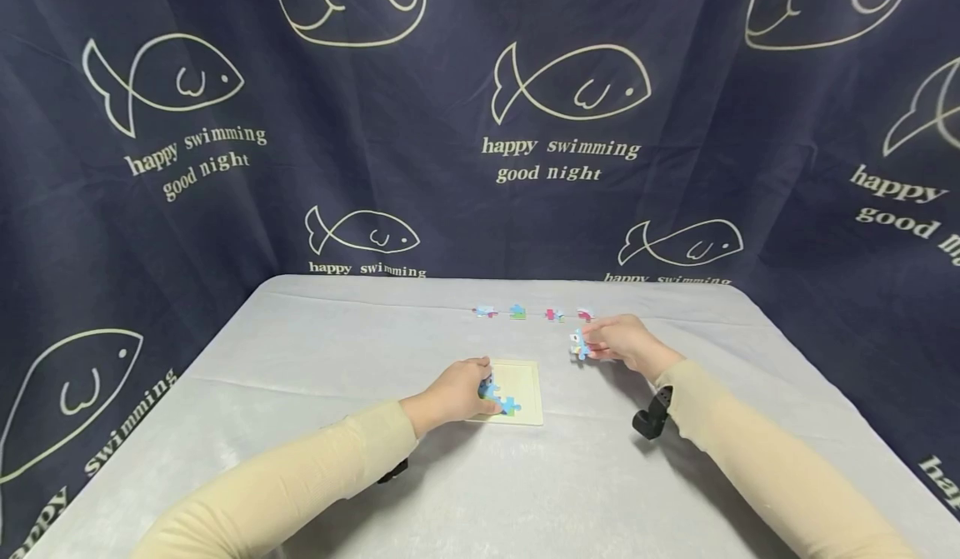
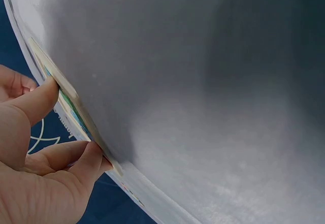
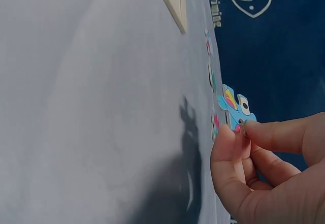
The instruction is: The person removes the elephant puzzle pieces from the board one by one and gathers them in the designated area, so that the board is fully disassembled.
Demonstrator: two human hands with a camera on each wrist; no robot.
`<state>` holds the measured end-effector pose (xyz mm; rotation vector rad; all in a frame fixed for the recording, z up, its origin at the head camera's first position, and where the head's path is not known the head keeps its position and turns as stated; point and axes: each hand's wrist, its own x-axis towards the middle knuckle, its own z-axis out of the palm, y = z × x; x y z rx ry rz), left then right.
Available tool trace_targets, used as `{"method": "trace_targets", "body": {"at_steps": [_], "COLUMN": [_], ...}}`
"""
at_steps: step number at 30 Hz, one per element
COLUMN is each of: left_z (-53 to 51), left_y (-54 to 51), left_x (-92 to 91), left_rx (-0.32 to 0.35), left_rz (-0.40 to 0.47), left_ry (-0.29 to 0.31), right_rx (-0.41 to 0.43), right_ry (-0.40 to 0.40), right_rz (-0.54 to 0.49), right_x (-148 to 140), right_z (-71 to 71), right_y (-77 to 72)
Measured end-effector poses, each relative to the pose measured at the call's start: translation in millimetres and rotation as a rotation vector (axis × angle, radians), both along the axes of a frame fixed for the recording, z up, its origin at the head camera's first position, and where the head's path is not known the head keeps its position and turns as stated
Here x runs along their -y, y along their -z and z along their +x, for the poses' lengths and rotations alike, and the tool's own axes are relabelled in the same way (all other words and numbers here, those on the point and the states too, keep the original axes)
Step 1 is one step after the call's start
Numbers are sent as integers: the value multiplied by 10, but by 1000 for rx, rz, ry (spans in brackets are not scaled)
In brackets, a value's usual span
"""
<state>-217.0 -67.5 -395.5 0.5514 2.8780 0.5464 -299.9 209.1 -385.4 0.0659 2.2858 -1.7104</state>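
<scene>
A cream puzzle tray (image 1: 528,384) lies on the table with a few joined blue and green jigsaw pieces (image 1: 510,407) in its lower left part. My left hand (image 1: 453,392) holds the tray at its left side, thumb over the pieces and bent fingers at the far edge. It hides part of the pieces. To the right of the tray, my right hand (image 1: 626,344) pinches a blue jigsaw piece (image 3: 236,107) between thumb and fingertips, raised off the table. An eye and a yellow patch are printed on that piece.
Several loose jigsaw pieces lie in a row toward the table's back edge, among them a blue-green piece (image 1: 517,312) and a red-and-blue piece (image 1: 553,315). A dark blue curtain (image 1: 450,126) printed with fish hangs behind the grey-white tablecloth (image 1: 337,334).
</scene>
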Motion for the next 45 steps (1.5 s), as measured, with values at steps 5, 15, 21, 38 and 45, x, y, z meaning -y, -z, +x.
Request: {"method": "trace_targets", "body": {"at_steps": [5, 15, 21, 38, 45], "left_z": [5, -7, -7, -16, -41], "left_y": [-10, 13, 21, 9, 33], "left_x": [-2, -1, 1, 30, 58], "left_rx": [1, 2, 2, 17, 43], "left_rz": [4, -8, -5, 8, 46], "left_ry": [-3, -1, -2, 9, 20], "right_rx": [7, -1, 6, 11, 11], "right_ry": [27, 97, 94, 110, 136], "right_rz": [13, -9, -39, -13, -28], "right_x": [-85, -209, -241, -237, -341], "right_z": [-59, -128, -148, -195, -179], "right_y": [44, 105, 117, 111, 117]}}
